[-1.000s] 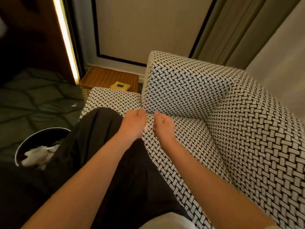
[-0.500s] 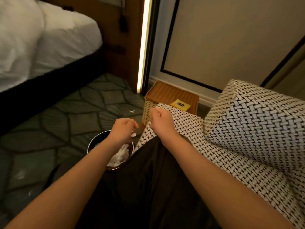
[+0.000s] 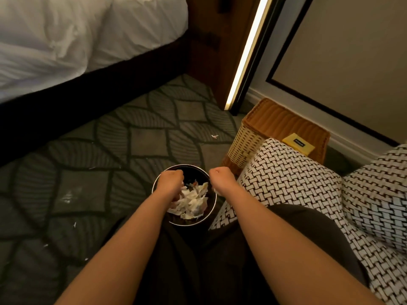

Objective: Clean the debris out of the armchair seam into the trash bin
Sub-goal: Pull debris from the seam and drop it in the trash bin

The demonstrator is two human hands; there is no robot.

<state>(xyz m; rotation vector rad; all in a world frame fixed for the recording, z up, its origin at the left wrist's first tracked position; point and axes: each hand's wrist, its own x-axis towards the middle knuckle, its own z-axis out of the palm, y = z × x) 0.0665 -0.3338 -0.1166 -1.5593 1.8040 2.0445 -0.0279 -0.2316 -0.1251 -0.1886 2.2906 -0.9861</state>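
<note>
Dump step. Hands curled over bin (image 3: 187, 166): left hand (image 3: 170, 182) above debris (image 3: 193, 202), right hand (image 3: 221, 180) at right rim. Whether either holds anything: cannot tell. Next: uncurl fingers over bin, then reach armchair (image 3: 286, 179) seam.

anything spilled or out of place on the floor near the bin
Yes. Small pale scraps lie loose on the carpet outside the trash bin: one scrap near the wicker basket, and a scatter to the bin's left. They resemble the debris heaped inside it, so they look spilled.
</note>
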